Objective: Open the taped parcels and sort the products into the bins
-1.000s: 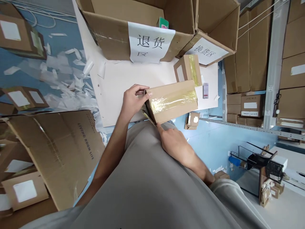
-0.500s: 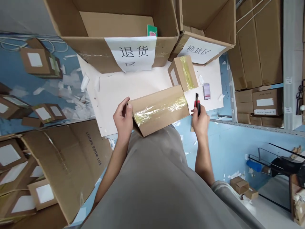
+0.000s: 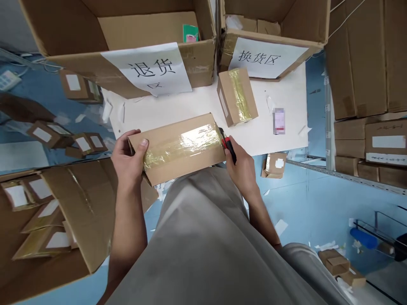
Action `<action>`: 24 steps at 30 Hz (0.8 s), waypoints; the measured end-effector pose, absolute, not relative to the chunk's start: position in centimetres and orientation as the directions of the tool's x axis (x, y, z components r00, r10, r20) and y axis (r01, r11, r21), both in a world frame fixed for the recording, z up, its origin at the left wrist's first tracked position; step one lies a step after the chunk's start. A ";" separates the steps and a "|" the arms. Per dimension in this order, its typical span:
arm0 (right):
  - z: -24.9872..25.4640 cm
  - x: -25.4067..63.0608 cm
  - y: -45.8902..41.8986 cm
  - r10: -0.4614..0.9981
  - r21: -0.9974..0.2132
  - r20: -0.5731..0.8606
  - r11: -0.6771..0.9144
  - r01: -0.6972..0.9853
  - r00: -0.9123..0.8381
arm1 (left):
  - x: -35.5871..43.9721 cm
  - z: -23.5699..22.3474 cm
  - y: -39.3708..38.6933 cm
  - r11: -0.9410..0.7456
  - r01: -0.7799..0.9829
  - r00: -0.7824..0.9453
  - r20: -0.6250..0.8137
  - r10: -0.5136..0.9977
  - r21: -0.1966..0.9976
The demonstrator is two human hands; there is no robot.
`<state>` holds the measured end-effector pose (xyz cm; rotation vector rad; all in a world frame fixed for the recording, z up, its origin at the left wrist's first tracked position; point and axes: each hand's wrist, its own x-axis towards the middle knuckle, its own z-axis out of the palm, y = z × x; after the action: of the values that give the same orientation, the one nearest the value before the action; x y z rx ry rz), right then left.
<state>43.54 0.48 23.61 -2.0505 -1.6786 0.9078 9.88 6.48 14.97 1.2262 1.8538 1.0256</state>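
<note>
A long cardboard box [image 3: 178, 165] lies across the near edge of the white table, a strip of shiny yellowish tape running along its top. My left hand [image 3: 129, 159] grips its left end, thumb on top and fingers around the side. In my right hand [image 3: 243, 169] is a red and black box cutter [image 3: 229, 147]. Its tip is at the taped right end of the box; whether the blade cuts into the tape I cannot tell. Just behind stands a smaller taped carton [image 3: 229, 91], touched by neither hand.
Two large open cartons with paper signs, the left carton [image 3: 200, 63] and the right carton [image 3: 299, 51], line the table's back. A phone-like item [image 3: 279, 121] lies on the white table [image 3: 203, 99] at right. Another big carton [image 3: 81, 203] holding parcels stands at left.
My right hand has brought the box cutter left and down to the box's right end. The view has shifted, and the box with my left hand now appears further left.
</note>
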 end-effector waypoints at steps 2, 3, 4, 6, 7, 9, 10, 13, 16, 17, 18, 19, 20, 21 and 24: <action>23.6 43.7 1.3 0.955 -0.621 -0.292 -0.232 0.749 0.053 | 10.0 15.1 6.5 0.252 0.421 -0.338 -0.107 0.935 0.871; 23.7 43.7 1.7 0.950 -0.614 -0.311 -0.230 0.755 0.036 | 10.0 15.2 6.5 0.253 0.424 -0.345 -0.102 0.933 0.870; 23.7 43.7 2.0 0.943 -0.603 -0.332 -0.232 0.763 0.025 | 10.1 15.2 6.4 0.252 0.421 -0.351 -0.100 0.931 0.871; 23.9 43.6 2.5 0.929 -0.576 -0.371 -0.243 0.780 0.015 | 10.1 15.2 6.4 0.254 0.408 -0.361 -0.101 0.927 0.877; 24.0 43.6 2.6 0.922 -0.564 -0.388 -0.249 0.788 0.013 | 10.1 15.2 6.3 0.258 0.407 -0.364 -0.103 0.925 0.876; 24.2 43.5 2.7 0.911 -0.543 -0.412 -0.253 0.801 0.009 | 10.0 15.2 6.2 0.268 0.420 -0.366 -0.109 0.924 0.867; 24.4 43.4 2.7 0.908 -0.535 -0.418 -0.252 0.807 0.007 | 9.9 15.1 6.2 0.270 0.430 -0.365 -0.108 0.925 0.861; 24.8 42.7 3.1 0.905 -0.509 -0.424 -0.236 0.828 -0.003 | 9.8 14.9 6.0 0.269 0.427 -0.366 -0.107 0.924 0.863; 25.6 41.5 4.4 0.895 -0.439 -0.447 -0.227 0.869 0.009 | 9.9 14.5 6.0 0.263 0.396 -0.376 -0.106 0.920 0.880; 26.0 41.0 4.8 0.886 -0.399 -0.463 -0.222 0.889 0.013 | 10.0 14.4 6.0 0.257 0.383 -0.387 -0.098 0.917 0.888; 26.5 40.7 5.2 0.874 -0.356 -0.485 -0.214 0.910 0.015 | 10.2 14.2 6.0 0.247 0.367 -0.405 -0.086 0.910 0.897; 27.1 40.4 5.5 0.858 -0.312 -0.513 -0.203 0.928 0.015 | 10.3 14.0 6.1 0.237 0.350 -0.425 -0.072 0.902 0.906; 27.6 40.3 5.5 0.838 -0.273 -0.545 -0.190 0.943 0.011 | 10.5 13.9 6.1 0.227 0.332 -0.447 -0.059 0.893 0.916; 28.2 40.3 5.4 0.816 -0.239 -0.578 -0.179 0.954 0.009 | 10.6 13.7 6.1 0.218 0.317 -0.466 -0.049 0.883 0.923; 29.4 40.8 4.3 0.752 -0.164 -0.658 -0.178 0.970 0.027 | 10.8 13.3 6.0 0.202 0.319 -0.467 -0.033 0.884 0.926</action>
<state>40.77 4.26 29.42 -2.4597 -2.1837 1.1396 10.79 5.97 13.35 1.1162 1.8985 1.2508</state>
